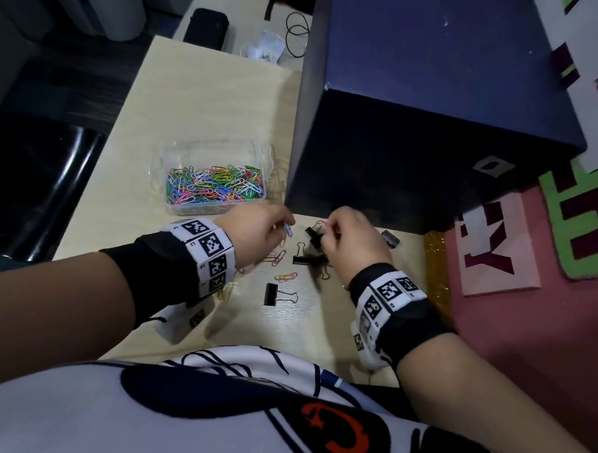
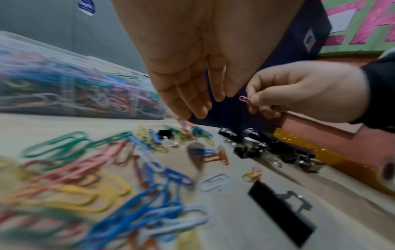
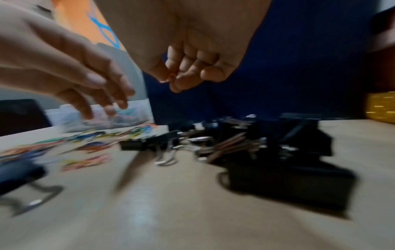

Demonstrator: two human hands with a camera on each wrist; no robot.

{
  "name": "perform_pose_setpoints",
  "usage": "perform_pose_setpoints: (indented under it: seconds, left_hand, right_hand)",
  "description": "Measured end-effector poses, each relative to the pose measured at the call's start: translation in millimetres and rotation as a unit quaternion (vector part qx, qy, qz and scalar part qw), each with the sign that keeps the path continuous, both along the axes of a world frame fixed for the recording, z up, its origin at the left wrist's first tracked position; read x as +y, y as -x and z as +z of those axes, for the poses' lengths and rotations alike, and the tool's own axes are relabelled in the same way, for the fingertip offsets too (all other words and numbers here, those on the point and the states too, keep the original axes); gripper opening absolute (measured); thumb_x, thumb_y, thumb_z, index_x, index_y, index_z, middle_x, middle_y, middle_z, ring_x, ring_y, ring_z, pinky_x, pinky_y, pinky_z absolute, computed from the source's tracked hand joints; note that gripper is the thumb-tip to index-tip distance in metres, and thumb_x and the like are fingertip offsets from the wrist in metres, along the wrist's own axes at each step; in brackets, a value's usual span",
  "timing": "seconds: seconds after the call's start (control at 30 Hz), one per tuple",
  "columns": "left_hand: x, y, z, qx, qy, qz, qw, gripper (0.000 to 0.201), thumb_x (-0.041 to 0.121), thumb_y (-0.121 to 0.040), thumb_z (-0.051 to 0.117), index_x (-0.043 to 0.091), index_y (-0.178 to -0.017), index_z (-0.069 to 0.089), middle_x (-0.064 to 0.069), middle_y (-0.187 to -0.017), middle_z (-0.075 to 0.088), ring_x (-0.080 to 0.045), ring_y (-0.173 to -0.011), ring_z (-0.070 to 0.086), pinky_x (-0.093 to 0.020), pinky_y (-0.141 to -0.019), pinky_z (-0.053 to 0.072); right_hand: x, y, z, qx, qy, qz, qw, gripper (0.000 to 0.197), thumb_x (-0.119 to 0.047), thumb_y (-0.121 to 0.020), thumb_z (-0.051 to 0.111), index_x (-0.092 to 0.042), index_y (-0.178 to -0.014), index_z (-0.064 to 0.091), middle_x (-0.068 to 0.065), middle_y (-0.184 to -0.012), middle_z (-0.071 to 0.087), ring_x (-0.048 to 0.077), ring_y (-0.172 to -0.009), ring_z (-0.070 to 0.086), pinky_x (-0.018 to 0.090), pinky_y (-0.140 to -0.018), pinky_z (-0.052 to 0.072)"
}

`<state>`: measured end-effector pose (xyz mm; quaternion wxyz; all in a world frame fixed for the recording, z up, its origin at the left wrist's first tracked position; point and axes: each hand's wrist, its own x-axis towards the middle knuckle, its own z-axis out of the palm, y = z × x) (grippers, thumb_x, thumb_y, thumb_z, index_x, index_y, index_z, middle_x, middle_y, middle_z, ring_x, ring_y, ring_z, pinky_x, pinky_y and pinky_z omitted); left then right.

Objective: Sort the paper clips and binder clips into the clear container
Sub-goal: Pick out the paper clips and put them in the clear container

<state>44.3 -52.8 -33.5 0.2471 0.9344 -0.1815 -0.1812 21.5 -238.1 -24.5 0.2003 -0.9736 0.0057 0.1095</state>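
— On the table (image 1: 200,95), where are our clips?
— Paper clips fill the clear container (image 1: 214,178); binder clips (image 1: 312,247) lie loose. Our right hand (image 1: 353,237) pinches a pink paper clip (image 2: 243,99); our left hand (image 1: 259,229) hangs relaxed.

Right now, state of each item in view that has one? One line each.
clear container: lid off, part filled with coloured paper clips.
pink paper clip: lifted, pinched by right hand.
left hand: fingers extended down over loose paper clips; grip unclear.
binder clips: shut, heaped on table, unsorted.
lone binder clip: shut, handles flat, apart from the heap.
dark blue box: closed.
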Motion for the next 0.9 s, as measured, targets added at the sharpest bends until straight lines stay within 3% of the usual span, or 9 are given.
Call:
perform_pose_setpoints:
  seconds: [0.13, 0.27, 0.37, 0.5, 0.67, 0.77, 0.83, 0.9]
  left_hand:
    - [16, -1, -7, -0.033, -0.041, -0.021, 0.998, 0.030, 0.014, -0.090, 0.049, 0.018, -0.117, 0.061, -0.006, -0.117, 0.058, -0.026, -0.109, 0.055, -0.031, -0.091, 0.041]
    - [29, 3, -18, -0.055, -0.123, -0.107, 0.985, 0.036, 0.023, -0.091, 0.047, 0.028, -0.125, 0.057, 0.002, -0.129, 0.054, -0.024, -0.118, 0.049, -0.038, -0.098, 0.043]
    - [37, 9, -24, -0.026, -0.206, -0.153, 0.966, 0.039, 0.033, -0.096, 0.038, 0.034, -0.133, 0.046, 0.012, -0.145, 0.038, -0.020, -0.128, 0.040, -0.042, -0.103, 0.040]
    - [46, 9, -25, -0.015, -0.213, -0.156, 0.964, 0.037, 0.030, -0.095, 0.039, 0.032, -0.129, 0.051, 0.013, -0.146, 0.036, -0.018, -0.130, 0.039, -0.041, -0.103, 0.039]
    - [54, 7, -19, -0.041, -0.173, -0.118, 0.977, 0.033, 0.029, -0.091, 0.045, 0.029, -0.122, 0.057, 0.006, -0.132, 0.050, -0.021, -0.121, 0.047, -0.042, -0.096, 0.045]
    - [56, 9, -16, -0.047, -0.181, -0.078, 0.979, 0.036, 0.028, -0.091, 0.046, 0.025, -0.125, 0.054, 0.000, -0.127, 0.051, -0.025, -0.115, 0.050, -0.038, -0.091, 0.047]
    - [59, 8, -16, -0.042, -0.198, -0.062, 0.977, 0.038, 0.030, -0.090, 0.047, 0.024, -0.127, 0.052, -0.003, -0.126, 0.049, -0.026, -0.114, 0.050, -0.038, -0.089, 0.048]
    - [62, 9, -18, -0.018, -0.217, -0.059, 0.974, 0.043, 0.035, -0.088, 0.048, 0.027, -0.130, 0.047, -0.003, -0.127, 0.047, -0.026, -0.114, 0.050, -0.039, -0.090, 0.048]
  right_hand:
    - [34, 8, -14, 0.008, -0.015, 0.116, 0.993, 0.022, -0.024, -0.092, 0.050, -0.018, -0.113, 0.055, 0.003, -0.116, 0.055, 0.024, -0.104, 0.054, 0.038, -0.090, 0.045]
    - [37, 10, -27, 0.067, 0.024, 0.111, 0.991, 0.022, -0.021, -0.089, 0.051, -0.018, -0.110, 0.054, 0.006, -0.115, 0.052, 0.027, -0.105, 0.053, 0.039, -0.090, 0.045]
    - [23, 6, -29, 0.105, 0.090, 0.108, 0.985, 0.027, -0.017, -0.088, 0.048, -0.018, -0.114, 0.053, 0.005, -0.120, 0.050, 0.027, -0.111, 0.050, 0.039, -0.093, 0.042]
    - [12, 0, -26, 0.103, 0.133, 0.076, 0.983, 0.041, -0.007, -0.086, 0.043, -0.019, -0.124, 0.049, 0.006, -0.130, 0.046, 0.028, -0.120, 0.043, 0.041, -0.100, 0.037]
    - [29, 1, -21, 0.072, 0.073, 0.125, 0.987, 0.028, -0.013, -0.090, 0.044, -0.022, -0.114, 0.055, 0.001, -0.121, 0.049, 0.022, -0.116, 0.044, 0.036, -0.099, 0.037]
    - [40, 5, -20, 0.130, 0.043, 0.164, 0.977, 0.015, -0.029, -0.087, 0.052, -0.024, -0.101, 0.055, 0.002, -0.110, 0.053, 0.022, -0.103, 0.053, 0.037, -0.091, 0.047]
    - [44, 9, -22, 0.177, 0.043, 0.200, 0.963, 0.026, -0.044, -0.081, 0.060, -0.027, -0.097, 0.052, -0.001, -0.105, 0.053, 0.021, -0.093, 0.056, 0.035, -0.083, 0.050]
    - [48, 15, -25, 0.190, 0.081, 0.257, 0.944, 0.043, -0.052, -0.074, 0.067, -0.027, -0.104, 0.051, -0.003, -0.107, 0.051, 0.020, -0.092, 0.056, 0.034, -0.080, 0.051]
